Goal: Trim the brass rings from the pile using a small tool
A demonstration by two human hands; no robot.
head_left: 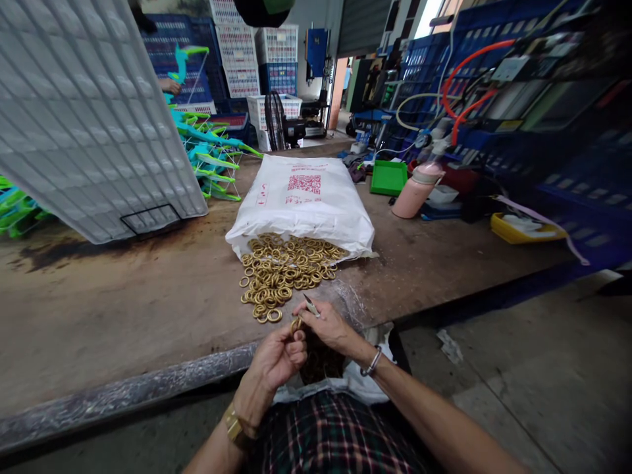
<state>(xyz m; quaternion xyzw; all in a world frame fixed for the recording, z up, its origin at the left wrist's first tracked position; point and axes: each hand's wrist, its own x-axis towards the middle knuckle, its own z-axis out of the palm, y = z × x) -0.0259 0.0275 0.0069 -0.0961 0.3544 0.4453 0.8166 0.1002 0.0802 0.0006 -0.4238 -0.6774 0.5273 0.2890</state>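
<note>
Between the fingers of my left hand (279, 359) is a gold-coloured ring (295, 325), pinched at the table's front edge. My right hand (330, 327) holds a small pointed metal blade (311, 306), probably a knife, its tip up and away from me; its fingers meet the ring too. Just beyond both hands lies a heap of gold rings (281, 273), spilling from the mouth of a white woven sack (309, 204) with red print. Below my hands, an open white bag (365, 384) sits at my lap, with dark contents partly hidden by my wrists.
On the left of the table (123, 316) a tilted white crate (99, 118) stands beside blue and green plastic toy bows (212, 155). A pink bottle (419, 189), a green tray (388, 178) and a yellow tray (526, 230) are on the right. Another person's hand (169, 85) shows behind the crate.
</note>
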